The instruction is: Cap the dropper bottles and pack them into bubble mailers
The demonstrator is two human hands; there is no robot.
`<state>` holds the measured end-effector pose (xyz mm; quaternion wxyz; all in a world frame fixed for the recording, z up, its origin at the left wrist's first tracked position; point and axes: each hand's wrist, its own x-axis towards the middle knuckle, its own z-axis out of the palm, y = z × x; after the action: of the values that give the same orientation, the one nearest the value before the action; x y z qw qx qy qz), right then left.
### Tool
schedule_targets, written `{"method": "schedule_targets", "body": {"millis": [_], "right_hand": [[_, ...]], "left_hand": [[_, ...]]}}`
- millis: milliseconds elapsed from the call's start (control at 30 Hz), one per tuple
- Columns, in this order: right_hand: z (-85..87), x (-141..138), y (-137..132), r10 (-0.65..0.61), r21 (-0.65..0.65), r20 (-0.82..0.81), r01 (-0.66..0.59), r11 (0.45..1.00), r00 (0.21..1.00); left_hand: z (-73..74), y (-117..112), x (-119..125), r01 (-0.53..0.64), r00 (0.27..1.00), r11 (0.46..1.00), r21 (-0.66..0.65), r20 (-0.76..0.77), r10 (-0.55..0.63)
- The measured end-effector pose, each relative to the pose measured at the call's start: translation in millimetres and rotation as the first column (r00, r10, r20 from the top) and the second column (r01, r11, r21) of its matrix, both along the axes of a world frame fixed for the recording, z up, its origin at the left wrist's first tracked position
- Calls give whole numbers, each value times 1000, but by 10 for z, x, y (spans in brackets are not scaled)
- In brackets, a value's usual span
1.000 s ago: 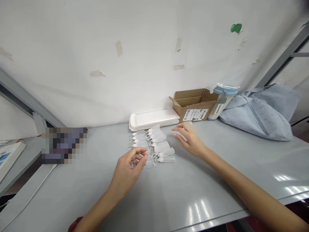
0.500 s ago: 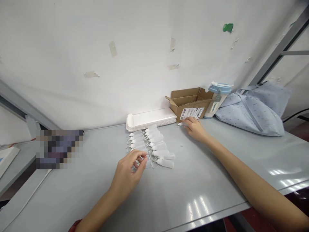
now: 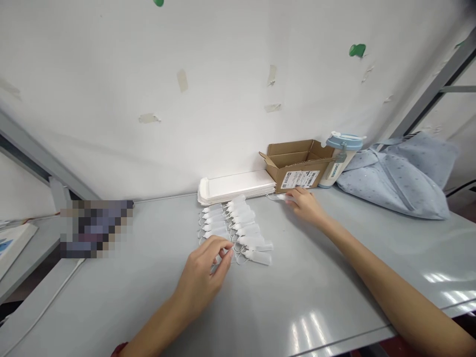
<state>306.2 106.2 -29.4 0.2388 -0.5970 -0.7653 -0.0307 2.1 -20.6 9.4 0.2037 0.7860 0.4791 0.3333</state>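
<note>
My right hand (image 3: pixel 308 205) is just in front of the cardboard box, its fingers closed on a small white plastic bottle (image 3: pixel 284 197) with a thin cord loop pointing left. Two rows of similar translucent bottles (image 3: pixel 248 229), each with a white cap and cord, lie on the grey table. My left hand (image 3: pixel 206 270) is at the near end of these rows, thumb and forefinger pinched together beside the cords. Whatever is between those fingertips is too small to make out. A bottle in the left row lies partly under this hand.
Behind the bottles, a stack of long white trays (image 3: pixel 238 184) rests against the wall. The open cardboard box (image 3: pixel 297 166), a blue-lidded cup (image 3: pixel 340 158) and a light blue fabric bag (image 3: pixel 394 178) stand to the right. A blurred dark item (image 3: pixel 98 228) with a white cable (image 3: pixel 48 305) lies left.
The view has shifted slightly, so everything sits a little lower and further right. My right hand has come slightly away from the box, and more of its bottle shows. My left hand keeps its pinch.
</note>
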Motion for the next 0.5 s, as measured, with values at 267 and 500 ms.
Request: {"method": "schedule_targets", "body": {"millis": [267,500], "right_hand": [[291,-531,-461,259,58,-212,-252,966,942],[402,-922,-905,606,272,-320,-542,795,728]], "left_hand": [[33,-17,1,-80,996,989,-126,26,84],[52,2,12,-112,958,918,-381,203,201]]}}
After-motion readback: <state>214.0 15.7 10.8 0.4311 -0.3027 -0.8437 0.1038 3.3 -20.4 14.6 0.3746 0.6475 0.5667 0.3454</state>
